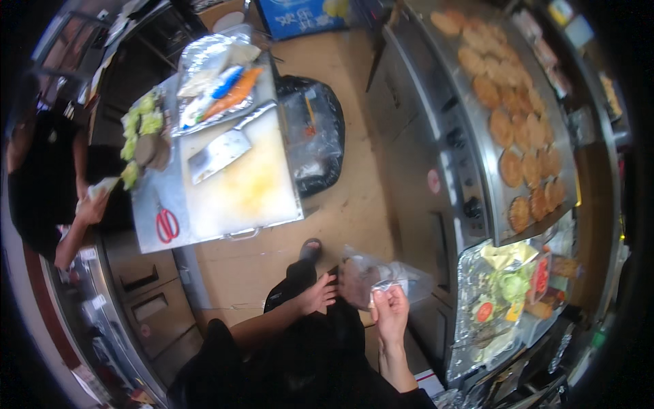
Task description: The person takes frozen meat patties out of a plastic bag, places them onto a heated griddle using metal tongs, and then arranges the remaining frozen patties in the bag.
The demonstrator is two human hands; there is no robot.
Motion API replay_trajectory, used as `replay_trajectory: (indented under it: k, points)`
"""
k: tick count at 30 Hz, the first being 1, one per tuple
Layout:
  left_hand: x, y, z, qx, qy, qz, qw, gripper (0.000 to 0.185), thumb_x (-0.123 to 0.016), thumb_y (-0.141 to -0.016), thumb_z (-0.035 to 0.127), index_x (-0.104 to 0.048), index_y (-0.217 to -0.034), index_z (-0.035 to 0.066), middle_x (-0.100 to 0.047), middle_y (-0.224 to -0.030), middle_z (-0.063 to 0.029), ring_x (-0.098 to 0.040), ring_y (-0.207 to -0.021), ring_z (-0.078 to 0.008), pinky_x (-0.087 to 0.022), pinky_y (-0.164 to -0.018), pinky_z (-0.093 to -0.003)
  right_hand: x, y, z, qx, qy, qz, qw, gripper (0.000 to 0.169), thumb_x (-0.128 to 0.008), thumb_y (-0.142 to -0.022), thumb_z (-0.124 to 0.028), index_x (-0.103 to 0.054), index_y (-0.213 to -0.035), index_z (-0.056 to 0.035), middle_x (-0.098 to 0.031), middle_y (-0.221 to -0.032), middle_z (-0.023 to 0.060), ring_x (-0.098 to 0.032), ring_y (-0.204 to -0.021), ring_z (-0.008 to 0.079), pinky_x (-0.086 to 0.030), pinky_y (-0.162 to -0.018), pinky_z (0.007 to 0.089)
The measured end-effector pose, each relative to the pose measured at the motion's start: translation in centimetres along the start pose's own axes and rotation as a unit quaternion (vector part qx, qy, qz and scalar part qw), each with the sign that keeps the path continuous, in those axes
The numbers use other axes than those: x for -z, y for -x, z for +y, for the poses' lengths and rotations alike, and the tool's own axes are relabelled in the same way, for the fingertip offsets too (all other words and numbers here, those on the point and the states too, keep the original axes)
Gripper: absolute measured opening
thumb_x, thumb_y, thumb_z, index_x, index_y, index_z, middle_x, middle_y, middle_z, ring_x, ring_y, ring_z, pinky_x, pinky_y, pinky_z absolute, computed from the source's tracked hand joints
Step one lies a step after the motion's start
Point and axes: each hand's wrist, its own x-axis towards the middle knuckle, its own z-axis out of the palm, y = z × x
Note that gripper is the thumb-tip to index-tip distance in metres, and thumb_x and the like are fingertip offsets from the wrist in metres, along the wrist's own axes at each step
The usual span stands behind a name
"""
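Observation:
My right hand (390, 309) pinches the edge of a clear plastic bag (414, 278) in front of my body. Brownish contents show through the bag's left part; what they are is not plain. Just left of the bag is my left hand (319, 296), its fingers apart and nothing held in them. Ahead and to the left, a cleaver (219, 155) lies on a white cutting board (271, 199). Red-handled scissors (166, 225) rest on the steel table beside the board.
Flat round browned breads (511, 166) cover the griddle at right. Below it, a foil-lined tray (462, 307) holds lettuce and tomato. A black-lined bin (332, 153) stands beside the table. At far left, a person (48, 168) in dark clothes holds something pale near lettuce.

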Motion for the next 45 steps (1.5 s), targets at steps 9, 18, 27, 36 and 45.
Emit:
replay_trajectory:
  k: [9,18,27,36,45]
  points:
    - [0.1,13.3,9.3,-0.28,0.113,-0.051,0.952,0.054,-0.05,-0.096,0.039,-0.041,-0.138,0.007,-0.048,-0.137,-0.0099,-0.047,-0.126,-0.025,-0.038,-0.105,-0.0427,-13.4,0.3,-8.6,0.002,0.064,-0.245,0.967,0.007,-0.056,-0.093,-0.009,-0.056,-0.09,-0.0028,-0.055,-0.065,0.0014,-0.045,-0.046,0.005,-0.031,-0.041,0.0192]
    - [6.2,18.3,17.6,-0.482,0.048,0.209,0.85,0.054,-0.07,-0.085,0.024,-0.04,-0.126,0.003,-0.055,-0.117,-0.0116,-0.057,-0.106,-0.0228,-0.049,-0.091,-0.0408,-19.4,-12.3,-4.3,0.096,0.22,-0.234,0.942,0.007,-0.061,-0.089,-0.01,-0.066,-0.092,-0.0054,-0.062,-0.072,-0.0024,-0.052,-0.062,0.0037,-0.04,-0.058,0.0202]
    - [4.8,19.0,20.1,-0.468,0.06,0.278,0.837,0.058,-0.07,-0.084,0.027,-0.039,-0.125,0.0,-0.054,-0.119,-0.0144,-0.057,-0.105,-0.025,-0.049,-0.087,-0.0432,-18.4,-21.2,-1.3,0.041,0.29,-0.253,0.922,0.018,-0.055,-0.091,-0.009,-0.07,-0.099,-0.0026,-0.069,-0.1,0.0031,-0.059,-0.095,0.0117,-0.045,-0.084,0.0256]
    - [3.6,19.8,22.1,-0.508,-0.025,0.267,0.818,0.05,-0.069,-0.083,0.021,-0.043,-0.118,-0.004,-0.058,-0.107,-0.0154,-0.062,-0.093,-0.023,-0.055,-0.079,-0.0368,-18.3,-20.8,-1.8,-0.066,0.23,-0.269,0.933,0.071,-0.07,-0.082,-0.043,-0.045,-0.132,0.0016,-0.055,-0.125,0.0142,-0.052,-0.114,0.0236,-0.042,-0.094,0.0356]
    - [1.8,22.7,22.3,-0.476,0.005,0.293,0.829,0.047,-0.064,-0.086,0.022,-0.045,-0.121,-0.003,-0.059,-0.109,-0.0139,-0.063,-0.089,-0.022,-0.055,-0.074,-0.0352,-17.1,-23.4,1.3,-0.154,0.202,-0.298,0.92,0.061,-0.066,-0.084,-0.048,-0.049,-0.127,-0.0074,-0.053,-0.124,0.0095,-0.053,-0.111,0.019,-0.046,-0.086,0.0342]
